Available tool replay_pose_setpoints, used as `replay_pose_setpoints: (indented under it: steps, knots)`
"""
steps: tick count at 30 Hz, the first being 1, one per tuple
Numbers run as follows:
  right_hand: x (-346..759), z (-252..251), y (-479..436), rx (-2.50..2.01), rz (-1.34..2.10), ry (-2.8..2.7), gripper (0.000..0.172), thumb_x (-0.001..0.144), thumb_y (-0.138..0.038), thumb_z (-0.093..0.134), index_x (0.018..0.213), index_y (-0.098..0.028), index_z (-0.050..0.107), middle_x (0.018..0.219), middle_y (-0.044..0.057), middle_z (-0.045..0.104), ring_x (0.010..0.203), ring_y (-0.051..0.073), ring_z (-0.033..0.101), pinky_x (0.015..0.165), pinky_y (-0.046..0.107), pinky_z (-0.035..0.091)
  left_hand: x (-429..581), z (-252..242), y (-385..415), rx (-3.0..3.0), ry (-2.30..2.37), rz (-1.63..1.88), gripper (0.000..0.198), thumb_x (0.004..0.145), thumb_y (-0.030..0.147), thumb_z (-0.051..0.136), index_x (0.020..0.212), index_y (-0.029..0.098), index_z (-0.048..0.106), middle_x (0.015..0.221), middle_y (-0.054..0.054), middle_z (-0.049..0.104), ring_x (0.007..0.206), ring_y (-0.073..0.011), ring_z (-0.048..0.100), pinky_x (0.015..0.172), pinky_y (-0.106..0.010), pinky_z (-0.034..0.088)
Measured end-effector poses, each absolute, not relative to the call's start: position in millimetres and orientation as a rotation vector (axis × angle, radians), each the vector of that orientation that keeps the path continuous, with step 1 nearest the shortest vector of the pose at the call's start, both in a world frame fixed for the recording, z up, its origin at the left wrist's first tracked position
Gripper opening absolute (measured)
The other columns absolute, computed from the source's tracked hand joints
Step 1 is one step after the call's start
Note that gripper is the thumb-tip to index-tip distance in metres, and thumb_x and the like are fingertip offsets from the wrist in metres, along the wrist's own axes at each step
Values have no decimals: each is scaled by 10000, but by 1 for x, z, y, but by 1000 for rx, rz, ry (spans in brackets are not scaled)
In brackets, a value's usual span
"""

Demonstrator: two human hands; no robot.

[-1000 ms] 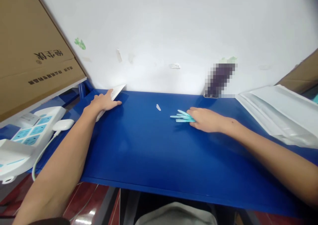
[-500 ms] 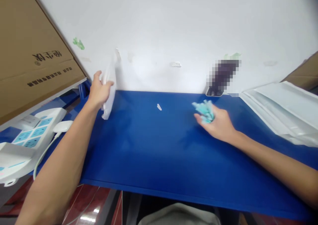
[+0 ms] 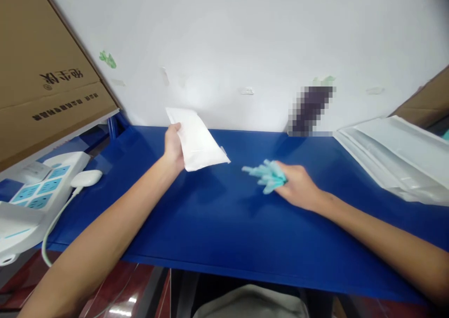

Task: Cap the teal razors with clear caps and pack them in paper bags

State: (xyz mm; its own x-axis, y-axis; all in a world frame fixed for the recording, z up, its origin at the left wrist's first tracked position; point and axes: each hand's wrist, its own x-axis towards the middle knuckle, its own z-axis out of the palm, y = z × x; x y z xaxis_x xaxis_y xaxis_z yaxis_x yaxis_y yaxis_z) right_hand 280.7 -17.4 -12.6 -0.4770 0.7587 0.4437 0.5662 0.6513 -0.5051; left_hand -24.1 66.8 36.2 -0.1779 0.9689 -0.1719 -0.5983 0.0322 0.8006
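Observation:
My left hand is closed around the left edge of a flat white pouch. The pouch is tilted over the blue table, its broad face toward me. A small white scrap shows just past the pouch's right edge. In my right hand is a crumpled teal bunch with finger-like ends, like thin gloves. It points left, above the middle of the table, apart from the pouch. My right fingertips are mostly hidden behind it.
The blue table meets a white wall. At left are a cardboard box, a power strip and a plugged-in white charger. White plastic packaging lies at right. A blurred-out dark object leans on the wall.
My left hand has moved right with the pouch, which has turned from edge-on to face-on. My right hand has shifted left and slightly nearer with the teal bunch.

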Motion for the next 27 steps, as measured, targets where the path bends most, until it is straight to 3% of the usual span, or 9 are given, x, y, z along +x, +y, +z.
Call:
replay_pose_setpoints:
  steps: [4,8,11,17,21,27]
  knots:
    - [255,-2,-31,-991,136,-2590,160,999,-280,473,864,-225,539,717,9,664,544,153,582,504,265,335,-1,31,52,414,887,1498,253,915,344,513,1033,157,638,824,-96,723,855,-306,739,814,-416,632]
    - [244,16,-25,-1317,-108,-2533,39,934,-225,502,921,-220,539,745,19,658,560,160,558,515,270,271,7,32,43,481,852,1449,198,906,293,525,981,150,639,832,-91,724,834,-275,727,828,-392,620]
    - [251,26,-18,-1508,-257,-2413,97,936,-255,510,973,-213,589,739,30,668,555,177,553,511,285,249,9,36,39,530,884,1394,138,878,187,552,978,148,639,889,-79,736,833,-236,715,863,-368,599]
    - [269,28,-9,-1518,-558,-2063,410,1032,-385,483,1403,-253,600,1075,88,782,811,245,714,552,302,319,15,40,30,548,864,1314,85,908,175,616,988,179,644,927,-33,736,808,-180,698,901,-365,575]
    - [275,30,-4,-1437,-624,-1940,430,1058,-419,449,1380,-225,658,1087,104,783,832,254,725,589,315,381,23,36,19,559,843,1243,137,933,258,662,1055,194,654,954,-48,751,858,-199,732,884,-355,578]
    - [284,31,-7,-1361,-379,-1989,377,1030,-421,498,1261,-212,710,1006,103,773,855,275,714,665,335,447,27,27,16,560,890,1227,122,969,273,648,1074,209,654,1014,-64,771,895,-216,762,857,-341,579]
